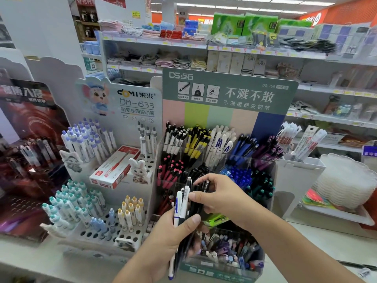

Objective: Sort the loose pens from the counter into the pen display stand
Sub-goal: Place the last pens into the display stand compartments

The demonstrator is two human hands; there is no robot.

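A white peg-hole stand (114, 152) printed with a cartoon mouse is seen at nine o'clock, filled with purple-, teal- and yellow-capped pens. A red-and-white pen box (114, 167) is laid tilted across it. Store shelves (255, 52) of folded cloths and packets are ranged at twelve o'clock. Stacked white trays (346, 180) are set at three o'clock.

1. You hold a bunch of pens (183, 203), white and black, roughly upright before the stand.
2. Your pen display stand (224, 139) has clear compartments filled by colour; its lowest tier looks mixed, though blurred.
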